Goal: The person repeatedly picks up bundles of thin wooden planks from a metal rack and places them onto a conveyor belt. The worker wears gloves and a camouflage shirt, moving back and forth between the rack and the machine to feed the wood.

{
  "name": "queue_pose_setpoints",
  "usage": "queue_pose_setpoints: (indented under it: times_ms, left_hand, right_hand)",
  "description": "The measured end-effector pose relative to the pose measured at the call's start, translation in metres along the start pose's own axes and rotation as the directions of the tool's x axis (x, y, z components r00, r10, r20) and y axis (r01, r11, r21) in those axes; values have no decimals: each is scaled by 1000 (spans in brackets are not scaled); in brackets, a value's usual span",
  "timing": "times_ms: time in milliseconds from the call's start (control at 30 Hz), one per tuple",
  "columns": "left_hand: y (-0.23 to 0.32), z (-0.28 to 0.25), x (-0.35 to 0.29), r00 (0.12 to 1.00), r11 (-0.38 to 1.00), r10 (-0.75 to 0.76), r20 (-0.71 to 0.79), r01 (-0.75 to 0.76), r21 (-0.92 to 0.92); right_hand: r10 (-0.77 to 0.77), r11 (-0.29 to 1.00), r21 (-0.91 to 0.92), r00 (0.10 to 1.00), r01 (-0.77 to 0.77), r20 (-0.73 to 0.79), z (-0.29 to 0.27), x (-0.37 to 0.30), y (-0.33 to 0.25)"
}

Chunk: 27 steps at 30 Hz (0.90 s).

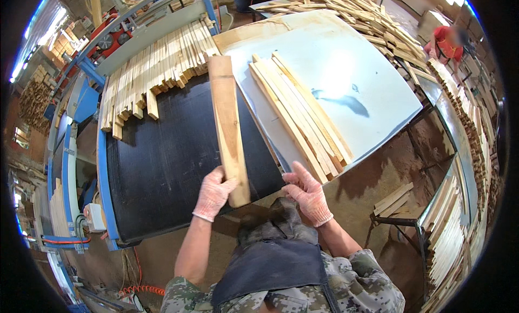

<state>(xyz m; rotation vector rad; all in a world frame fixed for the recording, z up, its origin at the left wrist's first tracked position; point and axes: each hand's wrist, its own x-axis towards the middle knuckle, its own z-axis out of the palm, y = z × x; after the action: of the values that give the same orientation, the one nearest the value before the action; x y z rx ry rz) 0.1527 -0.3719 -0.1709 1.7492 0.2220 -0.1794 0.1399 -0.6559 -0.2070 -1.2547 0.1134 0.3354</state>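
Observation:
My left hand, in a pale pinkish work glove, is closed on the near end of a wide wooden board. The board lies lengthwise over the right side of a black conveyor belt, its far end by a row of strips. My right hand, gloved alike, holds nothing; its fingers are apart beside the near ends of several narrow wooden strips. Those strips lie side by side on a whitish sheet-topped table. Across the belt's far part sits the row of light wooden strips with uneven near ends.
A blue machine frame borders the belt on the left. Beyond the table rises a heap of loose wooden sticks. A small stand with wood pieces is at the right. A person in red stands far right, near stacked strips.

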Motion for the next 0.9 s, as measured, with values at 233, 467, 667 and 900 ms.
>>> queue_pose_setpoints:
  times_ms: [233, 467, 667, 900]
  left_hand:
    - [64, -25, 36, 883, 501, 457, 106, -354, 790]
    - [64, -20, 152, 747, 220, 513, 423, -590, 777]
    - [83, 28, 230, 666, 166, 514, 540, -695, 700]
    - [29, 77, 274, 644, 178, 736, 209, -482, 858]
  right_hand:
    - [-286, 936, 62, 848, 348, -447, -50, 1, -52]
    - [-329, 888, 31, 682, 458, -653, -124, -17, -72]
    - [-259, 898, 111, 717, 425, -647, -162, -22, -62]
    - [-279, 916, 81, 770, 393, -575, -174, 20, -84]
